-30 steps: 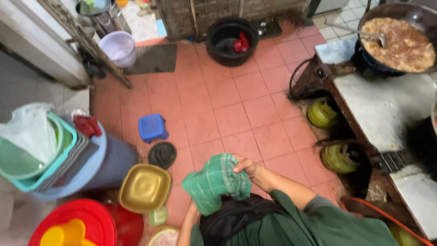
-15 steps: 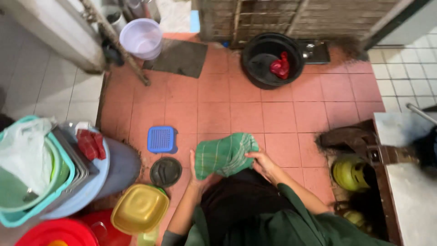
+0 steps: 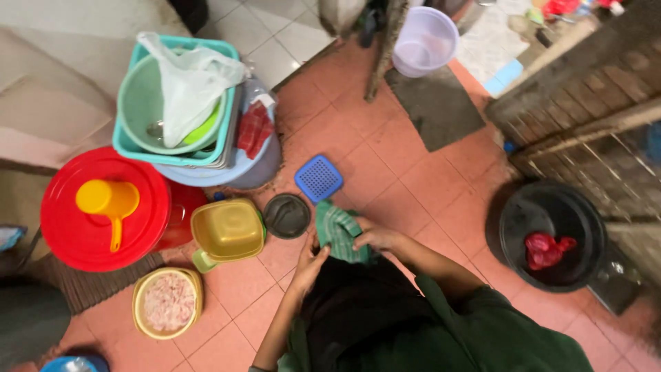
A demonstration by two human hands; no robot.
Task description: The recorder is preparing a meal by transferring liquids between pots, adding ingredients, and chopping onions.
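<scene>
Both hands, left hand [image 3: 308, 265] and right hand [image 3: 374, 236], meet at the waist, fingers grasping a green checked cloth [image 3: 337, 229]

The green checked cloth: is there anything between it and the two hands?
Nothing visible. The right hand lies directly on the green checked cloth, and the left hand touches its lower left edge. The dark round lid lies beside the cloth, not between.

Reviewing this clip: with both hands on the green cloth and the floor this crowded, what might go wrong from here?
1. Both hands, left hand and right hand, are busy with the green checked cloth, so a stumble would likely go uncaught.
2. The blue square lid and dark round lid lie on the tiles close ahead and might be stepped on.
3. The open bowl of pale food sits uncovered on the floor and may get contaminated.
</scene>
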